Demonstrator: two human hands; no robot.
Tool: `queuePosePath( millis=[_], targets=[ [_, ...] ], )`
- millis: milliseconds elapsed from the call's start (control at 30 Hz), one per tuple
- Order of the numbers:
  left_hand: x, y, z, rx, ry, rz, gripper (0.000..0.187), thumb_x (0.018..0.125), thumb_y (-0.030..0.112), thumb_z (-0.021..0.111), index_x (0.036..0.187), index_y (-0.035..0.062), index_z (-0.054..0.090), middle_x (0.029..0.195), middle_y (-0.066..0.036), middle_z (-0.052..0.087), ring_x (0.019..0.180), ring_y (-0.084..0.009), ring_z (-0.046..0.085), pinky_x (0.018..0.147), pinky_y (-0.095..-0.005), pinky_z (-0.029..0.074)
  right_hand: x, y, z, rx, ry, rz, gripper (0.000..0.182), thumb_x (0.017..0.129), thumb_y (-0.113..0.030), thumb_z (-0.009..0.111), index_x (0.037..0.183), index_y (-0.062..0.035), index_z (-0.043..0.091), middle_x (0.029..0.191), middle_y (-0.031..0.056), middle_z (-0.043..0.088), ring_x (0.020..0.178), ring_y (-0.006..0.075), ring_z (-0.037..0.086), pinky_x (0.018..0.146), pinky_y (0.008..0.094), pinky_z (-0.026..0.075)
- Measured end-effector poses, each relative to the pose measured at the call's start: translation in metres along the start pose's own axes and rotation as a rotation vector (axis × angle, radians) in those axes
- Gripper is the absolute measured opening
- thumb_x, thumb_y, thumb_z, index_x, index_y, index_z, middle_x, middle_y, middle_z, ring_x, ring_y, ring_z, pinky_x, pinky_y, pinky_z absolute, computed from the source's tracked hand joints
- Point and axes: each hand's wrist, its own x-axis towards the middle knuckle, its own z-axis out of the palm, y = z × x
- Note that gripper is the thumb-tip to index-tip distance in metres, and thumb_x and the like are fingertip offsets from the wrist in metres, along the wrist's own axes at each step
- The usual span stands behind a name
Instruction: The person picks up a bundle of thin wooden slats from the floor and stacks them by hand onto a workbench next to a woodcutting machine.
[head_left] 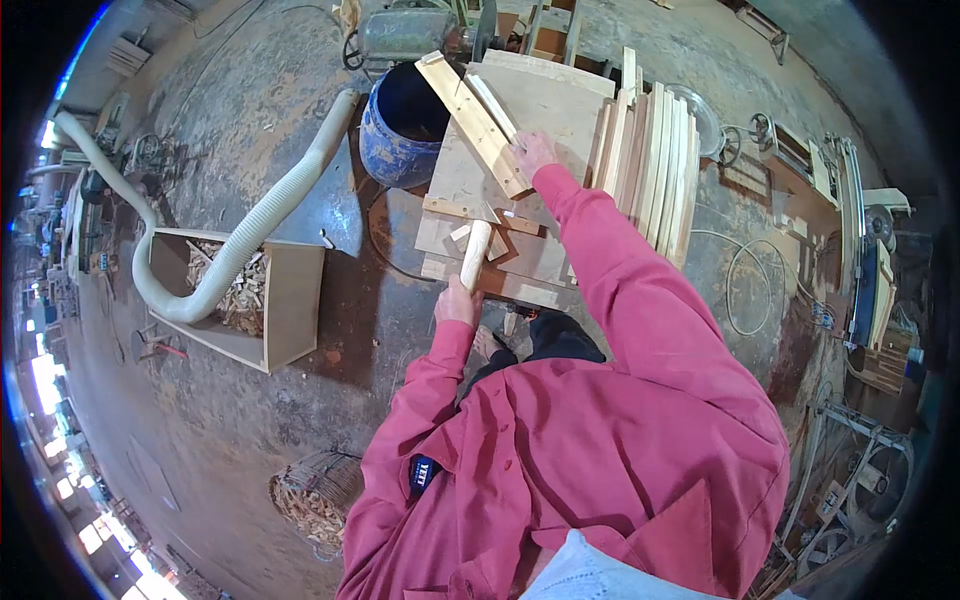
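Note:
My left hand (457, 302) is closed around the lower end of a pale wooden piece with a rounded top (476, 252), held over the near edge of the worktable. Further out, my right hand (536, 153) has its fingers at the near end of a narrow pale wooden strip (490, 104). That strip lies alongside a wider wooden board with holes (475, 125), set at a slant across the table's left side. Between the hands, a crosswise wooden batten (455, 208) and a dark zigzag-edged block (516, 245) lie on the worktable (562, 110).
Long wooden strips (650, 165) are stacked along the table's right side. A blue drum (385, 150) stands left of the table. A ribbed hose (290, 200) runs over a box of wood scraps (292, 310). A basket of offcuts (318, 500) sits on the floor at lower left.

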Motion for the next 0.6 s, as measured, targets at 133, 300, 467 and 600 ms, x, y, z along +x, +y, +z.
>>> queuePosePath(
  millis=[133, 300, 467, 600],
  targets=[
    [0.0, 0.001, 0.0, -0.011, -0.008, -0.021, 0.04, 0.084, 0.028, 0.076, 0.104, 0.0028, 0.052, 0.088, -0.028, 0.07, 0.086, -0.0463, 0.069, 0.074, -0.0557, 0.054, 0.012, -0.013, 0.002, 0.035, 0.002, 0.023, 0.033, 0.088, -0.03, 0.069, 0.11, -0.0056, 0.071, 0.102, 0.0199, 0.067, 0.101, 0.0375, 0.062, 0.092, 0.0471, 0.049],
    [-0.001, 0.005, -0.005, -0.021, -0.022, -0.01, 0.038, 0.086, 0.029, 0.074, 0.103, 0.0029, 0.053, 0.087, -0.027, 0.07, 0.085, -0.0456, 0.069, 0.074, -0.0549, 0.055, 0.026, -0.011, 0.008, 0.039, -0.05, 0.054, 0.035, 0.089, -0.03, 0.069, 0.113, -0.0055, 0.072, 0.105, 0.0204, 0.068, 0.102, 0.038, 0.062, 0.093, 0.0468, 0.049],
    [0.0, 0.008, -0.004, -0.029, -0.013, -0.028, 0.037, 0.086, 0.03, 0.073, 0.101, 0.0027, 0.054, 0.087, -0.027, 0.07, 0.085, -0.0459, 0.069, 0.074, -0.0552, 0.054, 0.028, -0.022, -0.003, 0.085, -0.056, 0.105, 0.035, 0.09, -0.032, 0.067, 0.115, -0.0076, 0.073, 0.106, 0.0197, 0.068, 0.106, 0.0381, 0.062, 0.094, 0.0469, 0.05],
    [0.005, 0.008, -0.001, -0.049, 0.013, -0.012, 0.036, 0.086, 0.031, 0.072, 0.1, 0.003, 0.055, 0.087, -0.028, 0.07, 0.086, -0.0472, 0.068, 0.073, -0.0561, 0.054, 0.033, -0.014, -0.001, 0.058, -0.069, 0.105, 0.034, 0.091, -0.031, 0.068, 0.116, -0.0086, 0.073, 0.11, 0.019, 0.067, 0.109, 0.0372, 0.062, 0.094, 0.0467, 0.05]
  ],
)
